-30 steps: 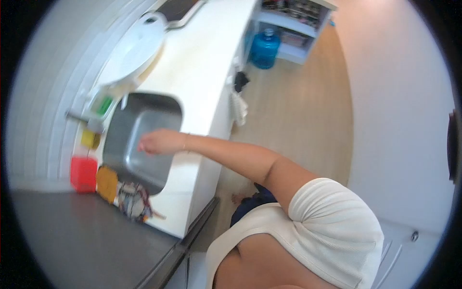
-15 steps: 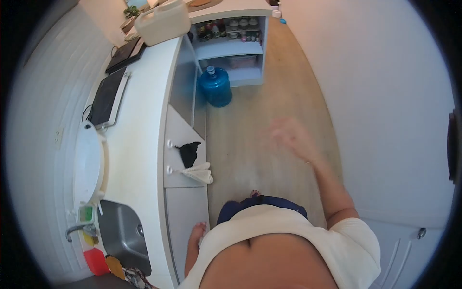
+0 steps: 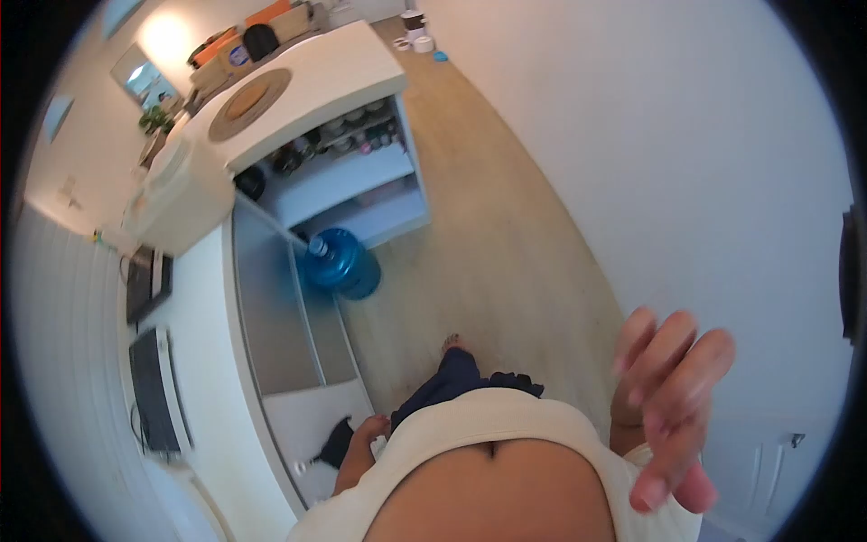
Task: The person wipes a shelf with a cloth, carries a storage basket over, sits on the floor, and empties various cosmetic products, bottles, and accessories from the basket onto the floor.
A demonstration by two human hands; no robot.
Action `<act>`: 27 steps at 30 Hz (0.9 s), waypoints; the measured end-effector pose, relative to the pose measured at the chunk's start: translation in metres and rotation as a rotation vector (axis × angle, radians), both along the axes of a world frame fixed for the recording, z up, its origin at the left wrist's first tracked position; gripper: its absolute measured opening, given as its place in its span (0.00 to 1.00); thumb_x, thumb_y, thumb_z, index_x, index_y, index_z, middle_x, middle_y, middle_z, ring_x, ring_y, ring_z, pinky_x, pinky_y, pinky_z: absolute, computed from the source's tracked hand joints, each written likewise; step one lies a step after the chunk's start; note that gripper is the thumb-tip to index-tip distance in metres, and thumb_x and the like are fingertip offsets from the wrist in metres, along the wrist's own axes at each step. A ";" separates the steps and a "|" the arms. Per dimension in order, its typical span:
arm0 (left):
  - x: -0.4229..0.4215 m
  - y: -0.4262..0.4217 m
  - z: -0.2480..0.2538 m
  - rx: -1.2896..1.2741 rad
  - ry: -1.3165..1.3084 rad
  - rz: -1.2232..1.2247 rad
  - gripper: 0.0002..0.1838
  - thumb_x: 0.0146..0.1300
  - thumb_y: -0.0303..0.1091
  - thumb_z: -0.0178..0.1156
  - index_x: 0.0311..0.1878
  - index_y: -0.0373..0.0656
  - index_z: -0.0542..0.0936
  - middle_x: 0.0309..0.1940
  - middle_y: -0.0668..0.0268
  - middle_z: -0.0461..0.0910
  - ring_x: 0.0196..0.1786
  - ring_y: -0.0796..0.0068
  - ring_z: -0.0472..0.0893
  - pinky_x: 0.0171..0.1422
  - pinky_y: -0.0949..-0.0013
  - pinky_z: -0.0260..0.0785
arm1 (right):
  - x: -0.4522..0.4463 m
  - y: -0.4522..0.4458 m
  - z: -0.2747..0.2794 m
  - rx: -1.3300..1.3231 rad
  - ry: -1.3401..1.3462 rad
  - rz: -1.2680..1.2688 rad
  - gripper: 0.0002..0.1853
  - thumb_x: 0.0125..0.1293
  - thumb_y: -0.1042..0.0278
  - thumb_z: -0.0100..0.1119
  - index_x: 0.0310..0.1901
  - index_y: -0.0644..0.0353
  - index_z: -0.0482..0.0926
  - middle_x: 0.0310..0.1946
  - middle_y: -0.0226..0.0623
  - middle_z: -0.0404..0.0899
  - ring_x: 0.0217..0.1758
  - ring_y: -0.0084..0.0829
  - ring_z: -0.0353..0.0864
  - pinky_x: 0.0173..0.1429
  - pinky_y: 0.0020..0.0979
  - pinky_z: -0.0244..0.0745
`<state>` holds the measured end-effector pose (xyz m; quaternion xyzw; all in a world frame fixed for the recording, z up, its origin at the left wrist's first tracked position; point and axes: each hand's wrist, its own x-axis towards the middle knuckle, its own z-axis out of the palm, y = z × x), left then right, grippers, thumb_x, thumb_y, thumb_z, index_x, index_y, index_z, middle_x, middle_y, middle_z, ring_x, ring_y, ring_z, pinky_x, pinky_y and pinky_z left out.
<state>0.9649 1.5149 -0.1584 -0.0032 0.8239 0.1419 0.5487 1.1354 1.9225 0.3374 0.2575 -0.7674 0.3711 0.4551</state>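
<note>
My right hand (image 3: 675, 393) is raised at the lower right, close to the camera, its bent fingers apart and holding nothing. At the lower centre-left, my left hand (image 3: 372, 428) hangs low beside my hip, near a black cloth (image 3: 336, 443) on the cabinet front. Its fingers look curled around a small pale thing that is too hidden to name. A large blue water bottle (image 3: 345, 264) stands on the floor ahead, beside the open shelf unit (image 3: 348, 185).
Along the left runs a white counter (image 3: 203, 361) with a dark flat appliance (image 3: 155, 388) and a beige jug (image 3: 185, 199). A round mat (image 3: 221, 126) lies on the shelf unit's top. Wooden floor (image 3: 479, 244) stretches ahead, bordered by a white wall (image 3: 632, 163).
The view has swung from the sink towards the shelf unit, and the sink is out of view. My right hand has left the sink area and risen closer to the camera on the right.
</note>
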 end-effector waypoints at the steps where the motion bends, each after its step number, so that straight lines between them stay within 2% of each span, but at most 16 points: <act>1: -0.028 0.025 0.000 -0.007 -0.007 -0.024 0.20 0.63 0.47 0.51 0.45 0.40 0.77 0.39 0.60 0.80 0.43 0.67 0.78 0.49 0.65 0.67 | -0.025 0.009 0.000 -0.046 0.071 0.142 0.26 0.64 0.31 0.32 0.45 0.29 0.80 0.35 0.26 0.58 0.38 0.26 0.58 0.46 0.30 0.56; 3: -0.111 0.093 0.001 0.053 0.041 -0.629 0.22 0.61 0.48 0.51 0.47 0.39 0.78 0.44 0.55 0.80 0.48 0.62 0.78 0.52 0.62 0.67 | -0.057 0.032 0.004 -0.108 0.152 0.246 0.31 0.63 0.29 0.27 0.51 0.31 0.79 0.35 0.26 0.57 0.38 0.28 0.55 0.44 0.31 0.54; 5: -0.170 0.175 0.021 0.107 0.149 -0.585 0.22 0.61 0.48 0.50 0.48 0.39 0.77 0.45 0.53 0.79 0.50 0.58 0.77 0.54 0.61 0.67 | -0.073 0.055 0.017 -0.511 -0.066 0.241 0.24 0.67 0.36 0.32 0.36 0.26 0.83 0.36 0.24 0.60 0.39 0.24 0.62 0.47 0.29 0.58; 7: -0.213 0.262 0.037 0.262 0.282 -0.512 0.23 0.62 0.49 0.51 0.48 0.38 0.77 0.44 0.53 0.79 0.49 0.58 0.77 0.54 0.62 0.67 | -0.098 0.103 0.021 -0.492 -0.072 0.229 0.24 0.68 0.37 0.31 0.35 0.26 0.84 0.36 0.24 0.60 0.39 0.24 0.62 0.46 0.29 0.58; 9: -0.253 0.347 0.045 0.386 0.163 -0.408 0.22 0.62 0.48 0.52 0.48 0.38 0.77 0.43 0.53 0.79 0.47 0.59 0.78 0.54 0.63 0.67 | -0.120 0.146 0.017 -0.477 -0.079 0.233 0.25 0.69 0.38 0.29 0.34 0.26 0.84 0.36 0.24 0.60 0.40 0.24 0.62 0.46 0.30 0.59; 11: -0.283 0.431 0.061 0.458 0.231 -0.464 0.22 0.62 0.48 0.52 0.48 0.38 0.77 0.43 0.54 0.79 0.47 0.60 0.77 0.54 0.64 0.67 | -0.145 0.191 0.010 -0.528 -0.029 0.132 0.26 0.69 0.39 0.29 0.34 0.28 0.84 0.36 0.23 0.60 0.40 0.25 0.63 0.46 0.30 0.59; 12: -0.290 0.458 0.059 0.529 0.290 -0.509 0.21 0.63 0.47 0.52 0.48 0.38 0.77 0.42 0.55 0.79 0.47 0.62 0.77 0.54 0.65 0.66 | -0.157 0.219 0.006 -0.529 -0.033 0.146 0.26 0.69 0.39 0.29 0.34 0.28 0.84 0.36 0.23 0.60 0.40 0.25 0.63 0.46 0.30 0.59; 15: -0.311 0.536 0.057 0.602 0.271 -0.397 0.21 0.64 0.46 0.51 0.49 0.39 0.76 0.44 0.57 0.79 0.49 0.64 0.76 0.55 0.66 0.65 | -0.195 0.310 0.005 -0.487 0.053 0.113 0.26 0.70 0.40 0.30 0.35 0.29 0.84 0.37 0.24 0.61 0.41 0.26 0.64 0.45 0.31 0.59; 16: -0.320 0.560 0.053 0.608 0.284 -0.387 0.21 0.64 0.46 0.51 0.49 0.39 0.76 0.44 0.57 0.79 0.49 0.64 0.76 0.55 0.66 0.65 | -0.206 0.335 0.010 -0.536 0.043 0.134 0.26 0.70 0.40 0.30 0.35 0.29 0.84 0.37 0.24 0.62 0.42 0.26 0.64 0.45 0.31 0.59; 18: -0.324 0.574 0.040 0.448 0.084 -0.229 0.21 0.64 0.46 0.52 0.50 0.38 0.76 0.43 0.59 0.79 0.47 0.67 0.76 0.54 0.65 0.66 | -0.235 0.394 0.016 -0.594 0.017 0.196 0.26 0.70 0.40 0.30 0.36 0.30 0.84 0.38 0.23 0.62 0.42 0.26 0.64 0.44 0.31 0.58; 19: -0.330 0.589 0.037 0.450 0.087 -0.203 0.21 0.64 0.46 0.52 0.50 0.38 0.76 0.43 0.59 0.79 0.47 0.67 0.76 0.54 0.65 0.66 | -0.252 0.428 0.016 -0.554 0.010 0.275 0.26 0.70 0.40 0.29 0.35 0.30 0.85 0.38 0.24 0.63 0.42 0.27 0.64 0.44 0.31 0.58; 21: -0.342 0.593 0.034 0.349 0.121 -0.472 0.21 0.63 0.46 0.52 0.49 0.39 0.76 0.39 0.63 0.79 0.41 0.70 0.76 0.47 0.66 0.68 | -0.287 0.474 0.019 -0.537 -0.016 0.373 0.27 0.70 0.40 0.29 0.34 0.31 0.85 0.38 0.24 0.63 0.42 0.27 0.65 0.44 0.31 0.58; 22: -0.345 0.597 0.032 0.346 0.115 -0.441 0.21 0.63 0.46 0.52 0.49 0.39 0.76 0.39 0.63 0.79 0.41 0.70 0.76 0.47 0.66 0.68 | -0.308 0.496 0.026 -0.586 -0.020 0.395 0.27 0.70 0.40 0.29 0.33 0.31 0.85 0.38 0.24 0.63 0.42 0.28 0.64 0.44 0.31 0.58; 24: -0.352 0.610 0.024 0.330 0.091 0.037 0.21 0.63 0.48 0.51 0.49 0.40 0.76 0.36 0.65 0.78 0.37 0.72 0.75 0.43 0.67 0.68 | -0.348 0.539 0.028 -0.636 -0.045 0.433 0.28 0.70 0.40 0.29 0.32 0.32 0.85 0.38 0.24 0.64 0.42 0.28 0.64 0.44 0.31 0.58; 27: -0.364 0.651 0.039 0.201 0.100 0.232 0.20 0.63 0.47 0.51 0.48 0.41 0.76 0.36 0.65 0.78 0.37 0.72 0.75 0.44 0.67 0.68 | -0.413 0.603 0.019 -0.601 -0.064 0.488 0.28 0.70 0.41 0.30 0.29 0.34 0.86 0.38 0.24 0.64 0.41 0.29 0.64 0.43 0.32 0.58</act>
